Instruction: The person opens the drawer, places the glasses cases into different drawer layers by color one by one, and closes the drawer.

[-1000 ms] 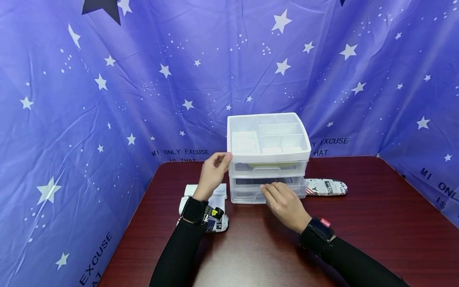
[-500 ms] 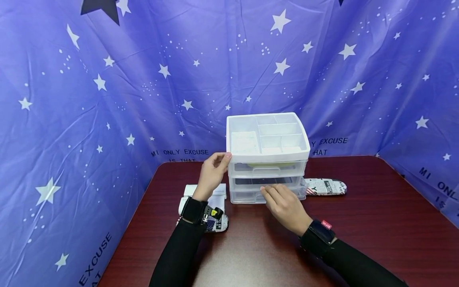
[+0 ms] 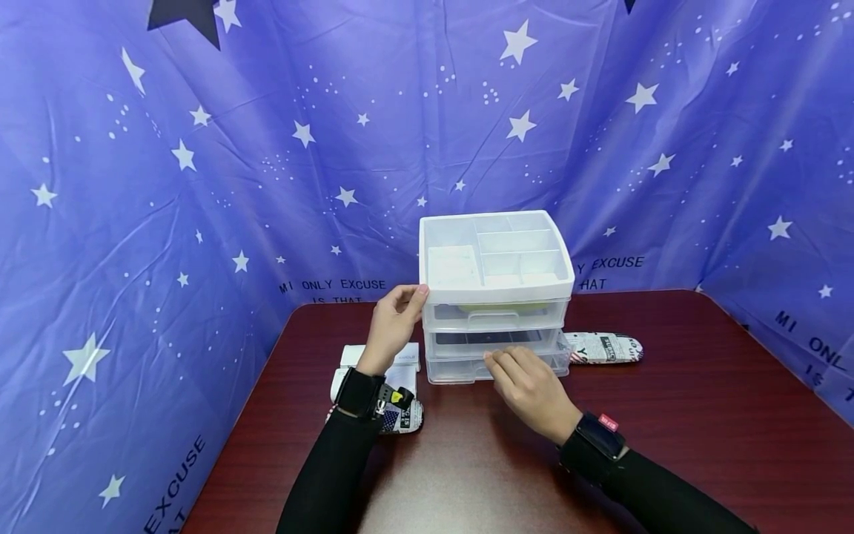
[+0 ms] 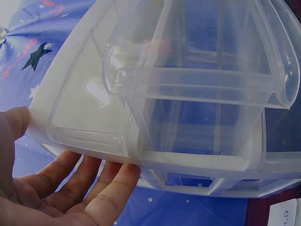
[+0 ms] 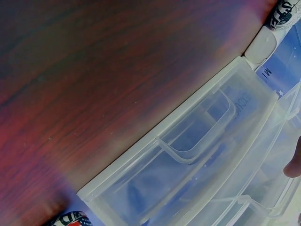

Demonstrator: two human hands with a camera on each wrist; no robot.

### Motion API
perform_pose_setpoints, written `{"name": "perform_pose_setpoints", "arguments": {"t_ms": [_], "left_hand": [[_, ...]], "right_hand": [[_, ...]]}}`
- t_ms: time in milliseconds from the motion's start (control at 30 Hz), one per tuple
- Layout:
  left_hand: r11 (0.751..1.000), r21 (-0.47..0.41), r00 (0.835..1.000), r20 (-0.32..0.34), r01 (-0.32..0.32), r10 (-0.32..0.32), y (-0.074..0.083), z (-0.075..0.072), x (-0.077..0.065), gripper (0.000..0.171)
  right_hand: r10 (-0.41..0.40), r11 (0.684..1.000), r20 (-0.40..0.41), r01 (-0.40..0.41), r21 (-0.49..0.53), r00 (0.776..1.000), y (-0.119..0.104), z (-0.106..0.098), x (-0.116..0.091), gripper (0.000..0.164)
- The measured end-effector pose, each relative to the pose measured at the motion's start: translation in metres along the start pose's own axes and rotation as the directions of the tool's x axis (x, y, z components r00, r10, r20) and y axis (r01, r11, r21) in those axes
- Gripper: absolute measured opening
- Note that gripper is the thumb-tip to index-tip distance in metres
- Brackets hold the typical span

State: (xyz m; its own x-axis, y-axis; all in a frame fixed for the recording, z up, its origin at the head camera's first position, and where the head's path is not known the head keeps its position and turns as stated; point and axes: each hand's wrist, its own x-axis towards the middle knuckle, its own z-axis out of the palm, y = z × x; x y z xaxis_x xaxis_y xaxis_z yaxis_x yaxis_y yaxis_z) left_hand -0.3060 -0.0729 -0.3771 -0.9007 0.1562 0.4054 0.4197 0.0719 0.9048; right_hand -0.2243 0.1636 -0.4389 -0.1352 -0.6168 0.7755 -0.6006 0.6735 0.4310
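Note:
A white-framed, clear plastic drawer unit (image 3: pixel 500 291) stands on the table. Its divided top tray faces up, and a yellowish item shows inside the top drawer (image 3: pixel 448 317). My left hand (image 3: pixel 392 326) grips the frame's left front corner, the thumb on one face and the fingers (image 4: pixel 101 176) along the side. The middle drawer (image 4: pixel 202 82) sticks out of the frame. My right hand (image 3: pixel 530 389) holds its front edge with bent fingers; only a fingertip (image 5: pixel 294 162) shows in the right wrist view. Below it, the bottom drawer (image 5: pixel 141 183) sits closed.
White flat pieces (image 3: pixel 408 357) lie left of the unit, partly behind my left wrist. A newspaper-print, rounded case (image 3: pixel 405 417) is in front of them, and a similar long one (image 3: pixel 603 347) lies to the right. A blue star-patterned curtain (image 3: pixel 373 148) surrounds the dark red table (image 3: pixel 700 415).
The middle drawer has come slightly farther out toward me, with my right hand moving along. My left hand keeps its grip on the corner. The head view has shifted a little.

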Motion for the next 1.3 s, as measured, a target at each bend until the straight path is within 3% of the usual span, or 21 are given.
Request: {"name": "perform_pose_setpoints", "arguments": {"t_ms": [300, 1300], "left_hand": [[1.000, -0.003, 1.000, 0.013, 0.001, -0.001, 0.004, 0.000, -0.002, 0.049], [1.000, -0.002, 1.000, 0.000, -0.008, 0.008, -0.003, 0.000, 0.000, 0.050]], "right_hand": [[-0.005, 1.000, -0.001, 0.005, -0.013, 1.000, -0.002, -0.002, -0.001, 0.032], [-0.029, 0.999, -0.035, 0.028, -0.031, 0.999, -0.014, -0.015, 0.006, 0.028]]}}
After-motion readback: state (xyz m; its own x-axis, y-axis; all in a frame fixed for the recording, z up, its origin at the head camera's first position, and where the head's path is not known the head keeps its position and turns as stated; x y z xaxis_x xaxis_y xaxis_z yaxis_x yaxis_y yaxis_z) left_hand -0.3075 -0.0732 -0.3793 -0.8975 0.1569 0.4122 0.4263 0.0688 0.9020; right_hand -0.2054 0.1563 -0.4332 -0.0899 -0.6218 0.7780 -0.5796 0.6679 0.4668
